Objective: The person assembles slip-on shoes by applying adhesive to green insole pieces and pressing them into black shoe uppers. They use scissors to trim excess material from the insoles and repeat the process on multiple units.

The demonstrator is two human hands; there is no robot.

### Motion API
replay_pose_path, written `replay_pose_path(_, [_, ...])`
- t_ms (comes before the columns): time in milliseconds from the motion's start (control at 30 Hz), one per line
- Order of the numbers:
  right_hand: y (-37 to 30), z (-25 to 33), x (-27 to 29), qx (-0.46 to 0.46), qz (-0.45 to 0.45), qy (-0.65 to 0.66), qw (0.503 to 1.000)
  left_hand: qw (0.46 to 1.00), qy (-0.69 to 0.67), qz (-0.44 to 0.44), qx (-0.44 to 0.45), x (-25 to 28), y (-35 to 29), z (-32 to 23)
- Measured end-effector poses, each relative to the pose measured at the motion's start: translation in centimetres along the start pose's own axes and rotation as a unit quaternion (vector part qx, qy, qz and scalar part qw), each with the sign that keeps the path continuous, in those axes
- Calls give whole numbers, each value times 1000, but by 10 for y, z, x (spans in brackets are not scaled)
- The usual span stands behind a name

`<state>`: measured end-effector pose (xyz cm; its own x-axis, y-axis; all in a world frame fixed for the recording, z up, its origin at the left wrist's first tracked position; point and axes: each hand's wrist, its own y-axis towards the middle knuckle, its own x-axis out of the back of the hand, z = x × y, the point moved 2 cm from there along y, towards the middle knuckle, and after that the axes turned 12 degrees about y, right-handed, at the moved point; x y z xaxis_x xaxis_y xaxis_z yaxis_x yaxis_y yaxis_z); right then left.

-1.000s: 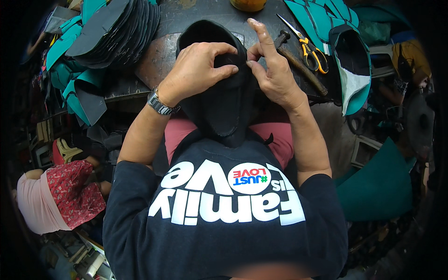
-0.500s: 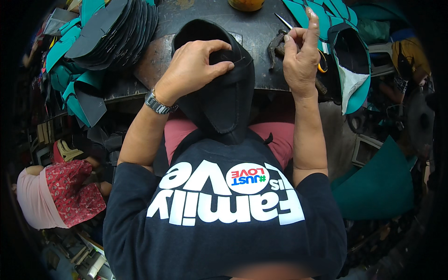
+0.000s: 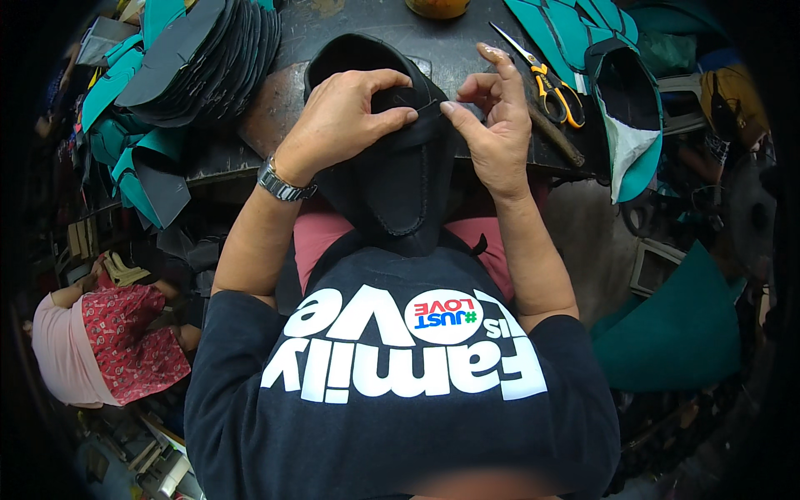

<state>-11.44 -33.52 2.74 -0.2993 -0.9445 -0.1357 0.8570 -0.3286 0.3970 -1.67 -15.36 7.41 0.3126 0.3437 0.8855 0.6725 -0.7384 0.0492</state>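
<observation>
Surface (image 3: 367,21) and lap (image 3: 490,237) seemingly prop the black piece (image 3: 375,192) over the edge; the left hand (image 3: 346,117) pinches it, probably for steadiness; whether the right hand (image 3: 496,129), alongside, pinches anything cannot be told; scissors (image 3: 552,93) lie near.

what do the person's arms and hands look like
Short black sleeves, bare forearms. The left hand, with a silver link watch at its wrist, and the right hand, with a bare wrist, are ungloved. One of the right fingers looks smeared.
</observation>
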Motion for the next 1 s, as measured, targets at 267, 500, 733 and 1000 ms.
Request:
replay_pose_path(267, [5,-6,0,-34,-8,43,998,997,-50,-28,-55,0,6,9])
replay_pose_path(500, [21,15,60,60,-105,-234,965,970,-217,-95,-54,40,-5,17])
replay_pose_path(733, [20,13,105,-41,-6,-584,810,945,-220,-242,20,65,-60,55])
replay_pose_path(1000, [29,2,121,-54,34,-586,808,923,-314,80,208,-8,-144,66])
